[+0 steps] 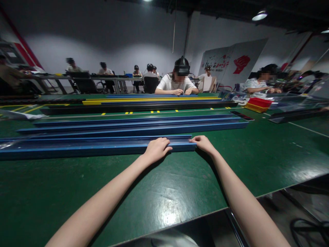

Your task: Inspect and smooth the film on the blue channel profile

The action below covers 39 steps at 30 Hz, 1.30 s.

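A long blue channel [97, 150] lies across the green table, its right end between my hands. My left hand [158, 149] rests over the channel near that end, fingers wrapped on its walls. At the very end, my right hand [203, 143] has its fingers pinched together at the channel's tip; whether a small part is between them cannot be made out. Just behind, more blue channels [133, 130] lie roughly parallel to the first one. Clear plastic film [7, 145] shows on the near channel at the far left.
Beyond are a black channel [144, 107], yellow strips [154, 100] and a phone [242, 116]. Red and yellow bins [258, 104] stand at the back right, near a dark profile [295, 115]. A person [177, 80] works across the green table [269, 154]; its front edge slants below my arms.
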Each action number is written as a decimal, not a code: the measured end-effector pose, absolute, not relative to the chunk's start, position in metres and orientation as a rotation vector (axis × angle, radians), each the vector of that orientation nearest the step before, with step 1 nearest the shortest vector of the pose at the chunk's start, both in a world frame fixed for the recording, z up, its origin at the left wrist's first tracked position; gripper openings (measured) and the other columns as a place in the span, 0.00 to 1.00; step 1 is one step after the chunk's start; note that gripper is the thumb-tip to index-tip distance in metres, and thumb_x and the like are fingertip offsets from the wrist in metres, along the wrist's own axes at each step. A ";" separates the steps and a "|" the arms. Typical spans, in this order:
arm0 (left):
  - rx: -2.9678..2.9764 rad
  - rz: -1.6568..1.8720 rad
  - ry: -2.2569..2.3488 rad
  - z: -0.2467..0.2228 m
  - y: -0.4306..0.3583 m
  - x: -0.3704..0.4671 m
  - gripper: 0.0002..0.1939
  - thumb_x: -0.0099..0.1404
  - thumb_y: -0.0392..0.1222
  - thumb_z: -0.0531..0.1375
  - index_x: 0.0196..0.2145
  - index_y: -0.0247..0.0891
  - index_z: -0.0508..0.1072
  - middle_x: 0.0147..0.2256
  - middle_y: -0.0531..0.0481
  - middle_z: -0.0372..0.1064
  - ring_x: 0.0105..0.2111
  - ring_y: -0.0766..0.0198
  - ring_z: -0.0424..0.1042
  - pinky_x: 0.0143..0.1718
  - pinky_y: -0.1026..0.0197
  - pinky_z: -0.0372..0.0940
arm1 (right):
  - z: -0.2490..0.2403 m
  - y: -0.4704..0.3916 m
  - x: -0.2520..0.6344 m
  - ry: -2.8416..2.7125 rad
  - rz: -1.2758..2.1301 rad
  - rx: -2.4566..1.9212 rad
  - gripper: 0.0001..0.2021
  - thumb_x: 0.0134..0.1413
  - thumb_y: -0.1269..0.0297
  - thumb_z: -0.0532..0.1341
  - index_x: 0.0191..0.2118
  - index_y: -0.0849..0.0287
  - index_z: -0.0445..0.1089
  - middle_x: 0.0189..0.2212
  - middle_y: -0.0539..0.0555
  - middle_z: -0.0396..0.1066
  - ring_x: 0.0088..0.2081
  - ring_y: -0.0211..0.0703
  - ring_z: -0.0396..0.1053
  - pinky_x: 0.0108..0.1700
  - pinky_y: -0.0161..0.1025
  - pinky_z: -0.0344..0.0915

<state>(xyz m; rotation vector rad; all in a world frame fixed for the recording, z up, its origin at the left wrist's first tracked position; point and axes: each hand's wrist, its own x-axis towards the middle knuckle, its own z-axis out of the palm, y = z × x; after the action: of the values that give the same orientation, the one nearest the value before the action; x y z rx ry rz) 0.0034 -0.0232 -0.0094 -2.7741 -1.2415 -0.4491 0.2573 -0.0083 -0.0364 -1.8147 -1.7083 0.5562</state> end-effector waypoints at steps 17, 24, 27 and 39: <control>-2.759 -0.481 -1.094 -0.016 -0.023 0.004 0.12 0.66 0.44 0.49 0.42 0.37 0.67 0.42 0.46 0.70 0.43 0.61 0.66 0.41 0.61 0.62 | -0.030 -0.011 0.253 -1.677 0.528 -1.866 0.15 0.43 0.55 0.55 0.21 0.61 0.70 0.20 0.52 0.69 0.28 0.40 0.66 0.29 0.32 0.55; -2.752 -0.452 -1.102 -0.015 -0.024 0.004 0.13 0.66 0.44 0.48 0.44 0.36 0.66 0.43 0.46 0.69 0.43 0.61 0.66 0.41 0.61 0.62 | -0.028 -0.012 0.252 -1.680 0.534 -1.862 0.15 0.43 0.55 0.55 0.21 0.60 0.70 0.19 0.51 0.68 0.27 0.39 0.65 0.29 0.33 0.54; -2.769 -0.428 -1.118 -0.014 -0.024 0.004 0.14 0.66 0.44 0.48 0.45 0.37 0.66 0.43 0.46 0.69 0.43 0.61 0.66 0.40 0.61 0.62 | -0.028 -0.012 0.252 -1.672 0.529 -1.859 0.15 0.43 0.55 0.55 0.20 0.60 0.70 0.19 0.51 0.68 0.27 0.39 0.65 0.29 0.33 0.54; -2.729 -0.359 -1.069 -0.013 -0.025 0.008 0.13 0.67 0.43 0.47 0.40 0.34 0.67 0.39 0.46 0.70 0.40 0.59 0.65 0.38 0.59 0.57 | -0.016 -0.020 0.254 -1.639 0.487 -1.802 0.15 0.47 0.55 0.52 0.24 0.60 0.69 0.18 0.49 0.67 0.22 0.36 0.64 0.29 0.32 0.57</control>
<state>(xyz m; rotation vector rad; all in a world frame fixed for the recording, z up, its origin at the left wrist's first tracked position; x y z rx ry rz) 0.0076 -0.0253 -0.0131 -2.7288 -1.0685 -0.3585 0.2540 -0.0199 -0.0156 -1.8020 -1.6390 0.4874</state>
